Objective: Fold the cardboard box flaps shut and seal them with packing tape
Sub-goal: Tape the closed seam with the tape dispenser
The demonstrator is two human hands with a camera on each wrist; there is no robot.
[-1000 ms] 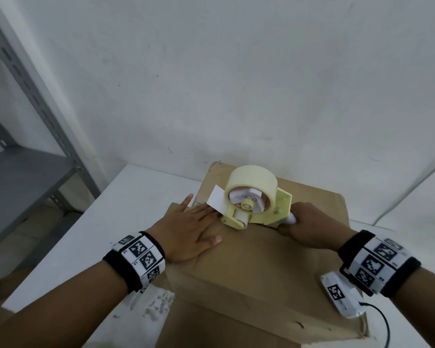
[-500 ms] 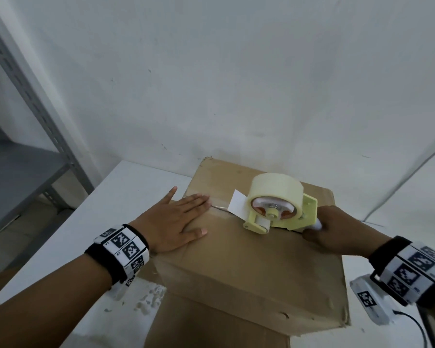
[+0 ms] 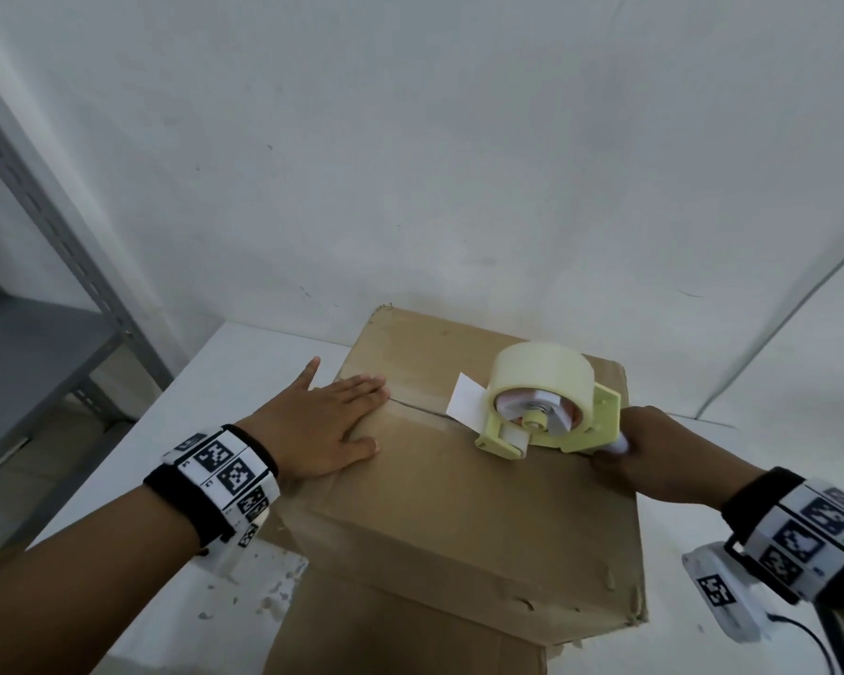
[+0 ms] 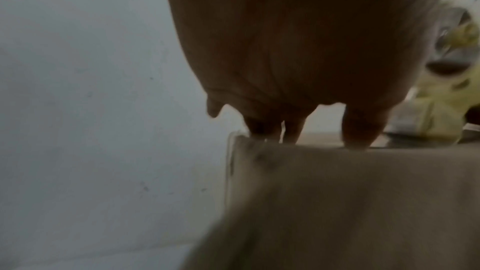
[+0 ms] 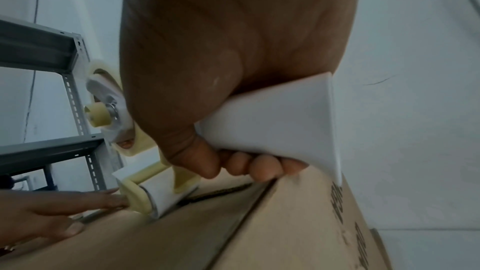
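A brown cardboard box [image 3: 449,499] stands on the white table with its top flaps folded down, the seam [image 3: 420,407] running left to right. My left hand [image 3: 322,421] lies flat, fingers straight, pressing the flaps at the box's left end [image 4: 337,192]. My right hand [image 3: 654,450] grips the white handle [image 5: 280,118] of a yellow tape dispenser [image 3: 542,411] carrying a pale tape roll [image 3: 542,372]. The dispenser's roller [image 5: 161,194] sits on the seam near the box's right side. A white tab [image 3: 466,399] sticks out ahead of the roll.
A white table [image 3: 205,431] carries the box and stands against a white wall [image 3: 410,163]. Grey metal shelving [image 3: 35,343] stands at the left. A second cardboard piece [image 3: 400,640] lies under the box at the front. A cable [image 3: 819,640] trails at the bottom right.
My right hand has drawn the dispenser rightward along the seam, away from my left hand. The left hand has stayed flat at the box's left end.
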